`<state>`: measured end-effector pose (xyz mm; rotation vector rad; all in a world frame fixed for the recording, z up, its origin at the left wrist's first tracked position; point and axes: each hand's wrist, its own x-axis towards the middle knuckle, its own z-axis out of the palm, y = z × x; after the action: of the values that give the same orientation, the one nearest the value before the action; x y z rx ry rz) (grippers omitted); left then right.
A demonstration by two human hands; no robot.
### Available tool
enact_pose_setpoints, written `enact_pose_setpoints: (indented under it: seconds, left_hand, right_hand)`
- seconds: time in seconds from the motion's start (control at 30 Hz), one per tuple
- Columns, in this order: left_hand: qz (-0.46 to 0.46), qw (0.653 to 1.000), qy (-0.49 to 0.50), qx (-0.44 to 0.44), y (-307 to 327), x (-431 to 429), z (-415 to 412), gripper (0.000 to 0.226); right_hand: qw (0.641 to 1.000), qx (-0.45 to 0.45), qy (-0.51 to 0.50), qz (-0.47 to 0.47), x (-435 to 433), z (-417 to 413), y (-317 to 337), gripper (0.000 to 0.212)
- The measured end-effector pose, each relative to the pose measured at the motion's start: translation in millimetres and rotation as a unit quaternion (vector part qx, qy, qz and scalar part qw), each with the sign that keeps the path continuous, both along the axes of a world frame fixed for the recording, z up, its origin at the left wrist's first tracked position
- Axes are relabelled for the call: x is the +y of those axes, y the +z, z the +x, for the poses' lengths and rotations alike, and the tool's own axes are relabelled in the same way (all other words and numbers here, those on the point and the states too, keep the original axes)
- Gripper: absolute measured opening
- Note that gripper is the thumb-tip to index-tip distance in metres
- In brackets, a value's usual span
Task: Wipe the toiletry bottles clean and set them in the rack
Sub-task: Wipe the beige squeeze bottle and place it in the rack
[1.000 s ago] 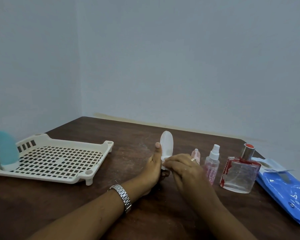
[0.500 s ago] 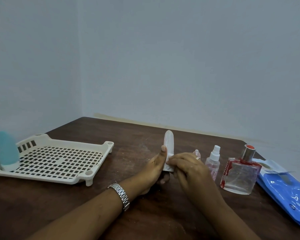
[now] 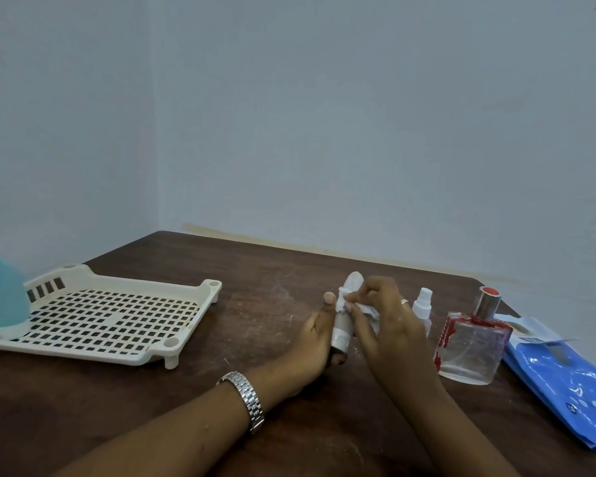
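Note:
My left hand (image 3: 315, 333) grips a small white bottle (image 3: 343, 333) upright on the brown table (image 3: 262, 304). My right hand (image 3: 386, 325) pinches a white wipe (image 3: 367, 308) against the bottle's upper part. A white perforated rack (image 3: 111, 321) lies at the left, with a blue bottle (image 3: 2, 297) standing in its far left corner. To the right of my hands stand a small spray bottle (image 3: 423, 304) and a square glass perfume bottle (image 3: 472, 342) with red marks and a silver cap.
A blue wipes pack (image 3: 565, 380) lies at the table's right edge, with a white flap beside it. The wall stands close behind the table. Bare table surface lies between the rack and my hands.
My right hand has risen from the bottle's lower part to its top, dragging the wipe up over it. The bottle has turned in my left hand. The small pink bottle is now hidden.

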<state>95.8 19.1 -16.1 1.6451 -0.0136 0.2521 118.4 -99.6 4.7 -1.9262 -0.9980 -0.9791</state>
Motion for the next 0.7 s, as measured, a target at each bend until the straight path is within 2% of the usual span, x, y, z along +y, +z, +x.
enact_pose_setpoints:
  seconds: [0.1,0.2,0.3,0.4,0.57,0.7]
  left_hand:
    - [-0.001,1.0,0.003,-0.004,-0.1,2.4,1.2,0.072]
    - [-0.033,0.999,0.026,-0.004,2.9,6.5,0.0,0.063]
    - [-0.057,0.997,0.044,-0.004,4.1,10.0,2.2,0.063]
    - [-0.058,0.996,0.061,0.019,4.7,10.6,2.7,0.056]
    - [-0.054,0.998,0.026,0.022,3.7,5.8,1.7,0.058]
    - [-0.074,0.996,0.037,0.023,5.5,5.5,-0.4,0.057]
  right_hand:
    - [1.0,0.015,0.0,0.011,-0.6,1.8,-2.7,0.035]
    - [1.0,0.017,0.021,-0.005,0.8,-1.3,-7.0,0.035]
    - [0.997,0.015,0.053,-0.057,3.6,-8.1,-10.5,0.03]
    - [0.994,-0.026,0.044,-0.1,6.4,-10.9,-13.0,0.031]
    - [0.999,0.015,0.028,-0.011,6.6,-2.1,-8.2,0.033]
    - [0.997,0.05,0.032,0.052,4.5,-1.9,-5.7,0.036]
